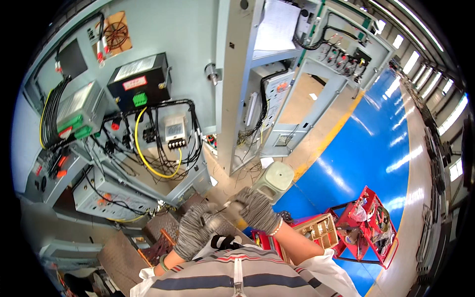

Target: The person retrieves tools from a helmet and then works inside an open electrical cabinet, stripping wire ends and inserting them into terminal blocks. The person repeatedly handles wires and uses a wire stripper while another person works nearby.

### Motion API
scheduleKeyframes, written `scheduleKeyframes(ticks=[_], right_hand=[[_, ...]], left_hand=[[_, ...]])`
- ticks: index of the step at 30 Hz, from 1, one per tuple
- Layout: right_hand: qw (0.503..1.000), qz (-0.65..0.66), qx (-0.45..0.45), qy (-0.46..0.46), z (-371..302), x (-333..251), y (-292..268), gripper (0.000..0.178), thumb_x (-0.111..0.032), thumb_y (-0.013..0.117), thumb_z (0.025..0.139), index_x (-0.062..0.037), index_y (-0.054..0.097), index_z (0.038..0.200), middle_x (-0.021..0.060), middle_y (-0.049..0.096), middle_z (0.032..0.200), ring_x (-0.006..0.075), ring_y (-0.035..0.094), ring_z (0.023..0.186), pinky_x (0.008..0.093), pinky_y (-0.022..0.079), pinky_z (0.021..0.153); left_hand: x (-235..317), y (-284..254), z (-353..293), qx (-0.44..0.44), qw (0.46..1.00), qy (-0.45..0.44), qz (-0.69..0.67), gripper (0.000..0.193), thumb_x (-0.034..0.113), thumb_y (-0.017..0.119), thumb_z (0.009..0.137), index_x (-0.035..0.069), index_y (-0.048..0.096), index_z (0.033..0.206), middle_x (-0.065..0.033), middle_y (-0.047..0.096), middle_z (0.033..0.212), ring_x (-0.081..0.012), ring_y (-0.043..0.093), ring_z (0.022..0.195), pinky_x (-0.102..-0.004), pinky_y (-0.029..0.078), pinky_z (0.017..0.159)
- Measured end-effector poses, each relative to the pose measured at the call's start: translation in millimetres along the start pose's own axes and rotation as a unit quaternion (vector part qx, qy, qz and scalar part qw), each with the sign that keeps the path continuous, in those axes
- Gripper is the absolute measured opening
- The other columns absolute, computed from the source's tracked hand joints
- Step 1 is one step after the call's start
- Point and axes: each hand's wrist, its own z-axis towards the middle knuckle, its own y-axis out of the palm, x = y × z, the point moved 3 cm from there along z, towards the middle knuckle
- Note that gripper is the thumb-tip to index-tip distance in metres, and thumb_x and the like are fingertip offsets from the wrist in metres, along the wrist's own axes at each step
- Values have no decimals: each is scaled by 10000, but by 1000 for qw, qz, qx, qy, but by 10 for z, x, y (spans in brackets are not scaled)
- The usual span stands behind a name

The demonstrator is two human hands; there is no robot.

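Both of my hands wear grey knit gloves and are close together in front of my chest. The fingers of my left hand [194, 230] are curled in. My right hand [258, 212] is pinched just beside it, its fingertips slightly blurred. Something small and thin seems to lie between the fingertips, too small to name. Ahead of them, an open cabinet door [193, 44] carries a black box [141, 81] with a green connector, a grey module [81, 109], a small white meter [175, 129] and bundles of black wires. A yellow wire [140, 151] loops down from it.
A pale green plastic stool [275, 179] stands just beyond my right hand. To the right are a wooden compartment box [319, 230] and a red tool cart [363, 235] on the blue floor [346, 163]. More open cabinets [316, 94] stand farther back.
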Motion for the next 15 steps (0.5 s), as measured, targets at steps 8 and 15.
scheduleKeyframes(ticks=[8,15], right_hand=[[988,-97,34,-112,292,-301,132,170,-181,606,690,-128,614,852,38,593,820,224,577,775,332,489,620],[982,-141,-3,-128,482,-472,337,273,-249,642,689,-128,592,929,39,594,869,241,575,784,334,482,607]], left_hand=[[-246,-7,279,-29,991,-86,-101,189,161,590,831,-18,606,770,-56,545,641,-121,461,603,-279,407,581],[-433,-238,229,-7,978,-79,-196,161,112,533,853,-8,638,833,-32,622,766,-105,543,705,-245,424,654]])
